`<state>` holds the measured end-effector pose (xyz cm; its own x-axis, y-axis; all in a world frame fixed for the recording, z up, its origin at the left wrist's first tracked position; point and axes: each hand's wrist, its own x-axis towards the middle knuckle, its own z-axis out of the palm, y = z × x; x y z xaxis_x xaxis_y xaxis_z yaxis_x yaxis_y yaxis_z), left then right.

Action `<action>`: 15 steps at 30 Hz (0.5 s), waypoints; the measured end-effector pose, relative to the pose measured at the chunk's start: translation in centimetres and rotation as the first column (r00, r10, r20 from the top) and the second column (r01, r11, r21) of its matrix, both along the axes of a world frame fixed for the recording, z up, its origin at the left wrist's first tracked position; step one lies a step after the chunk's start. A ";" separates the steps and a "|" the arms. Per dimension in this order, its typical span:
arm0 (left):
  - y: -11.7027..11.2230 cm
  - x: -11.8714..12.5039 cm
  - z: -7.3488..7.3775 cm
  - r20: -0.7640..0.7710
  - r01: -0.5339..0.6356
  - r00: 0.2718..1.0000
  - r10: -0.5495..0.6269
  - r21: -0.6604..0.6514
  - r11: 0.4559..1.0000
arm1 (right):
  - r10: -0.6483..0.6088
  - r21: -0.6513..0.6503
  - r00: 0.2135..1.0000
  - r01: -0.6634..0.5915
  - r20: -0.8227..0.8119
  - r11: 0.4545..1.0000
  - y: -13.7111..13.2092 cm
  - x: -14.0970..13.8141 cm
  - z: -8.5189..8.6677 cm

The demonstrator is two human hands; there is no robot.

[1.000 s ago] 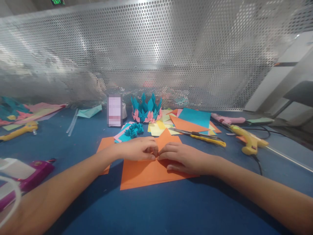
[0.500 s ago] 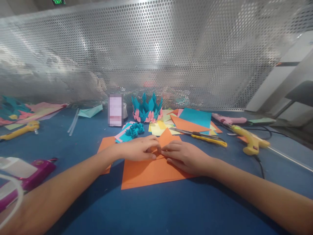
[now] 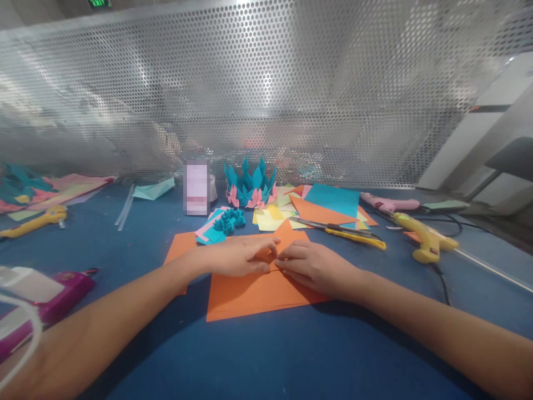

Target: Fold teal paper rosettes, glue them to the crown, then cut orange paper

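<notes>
Orange sheets of paper [image 3: 250, 297] lie flat in front of me. On top of them is a smaller folded orange paper [image 3: 286, 232], its pointed corner facing away from me. My left hand [image 3: 239, 257] holds it from the left, thumb and fingers bent in a loose pinch. From the other side my right hand [image 3: 318, 269] presses on the same folded paper, fingers close together. The fingertips of both hands almost meet at the fold, and they hide much of it. Another orange sheet [image 3: 180, 245] sticks out under my left wrist.
Beyond the hands stand a blue paper crown [image 3: 252, 186] with pink flowers and a phone [image 3: 196, 188]. Blue paper flowers [image 3: 229, 221] lie nearer. At right are a utility knife [image 3: 358, 239], scissors [image 3: 312, 223], a yellow glue gun [image 3: 428, 239] and a pink one [image 3: 391, 204].
My left hand has shifted slightly right, its index finger lifting and arching more over the fold. My right hand stays nearly still on the paper.
</notes>
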<state>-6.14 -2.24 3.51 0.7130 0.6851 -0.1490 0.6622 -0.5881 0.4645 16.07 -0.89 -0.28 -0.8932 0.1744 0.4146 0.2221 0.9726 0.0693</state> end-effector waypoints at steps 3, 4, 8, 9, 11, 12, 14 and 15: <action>-0.1 0.1 -0.1 -0.028 -0.007 1.000 0.008 0.040 0.999 | 0.036 0.021 0.999 -0.035 -0.024 0.999 0.0 -0.1 0.0; -0.1 0.2 -0.1 -0.033 -0.001 0.999 0.003 0.049 0.999 | 0.042 0.025 0.999 -0.041 -0.027 0.999 0.0 -0.1 0.0; -0.3 0.4 0.1 -0.039 0.032 0.999 -0.028 0.113 0.993 | 0.020 0.004 1.000 -0.020 -0.024 1.000 0.0 0.1 -0.2; -0.3 0.5 0.1 -0.042 0.040 0.999 -0.034 0.136 0.990 | 0.006 -0.003 1.000 -0.006 -0.021 1.000 0.0 0.2 -0.2; -0.3 0.6 0.2 -0.056 0.062 0.997 -0.053 0.188 0.980 | -0.028 -0.011 0.999 0.028 -0.022 1.000 0.0 0.4 -0.2; -0.3 0.7 0.2 -0.064 0.075 0.996 -0.062 0.216 0.973 | -0.042 -0.017 0.999 0.042 -0.022 0.999 -0.1 0.4 -0.2; -0.3 0.6 0.2 -0.083 0.096 0.994 -0.076 0.265 0.959 | -0.057 -0.032 0.998 0.056 -0.019 0.998 -0.1 0.5 0.0; -0.3 0.6 0.2 -0.090 0.100 0.993 -0.078 0.279 0.955 | -0.050 -0.035 0.999 0.049 -0.012 0.998 -0.2 0.5 0.1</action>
<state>-5.57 -2.52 3.66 0.7672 0.6413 -0.0152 0.6282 -0.7463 0.2199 16.58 -1.08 -0.18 -0.8775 0.2329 0.4193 0.2708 0.9621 0.0325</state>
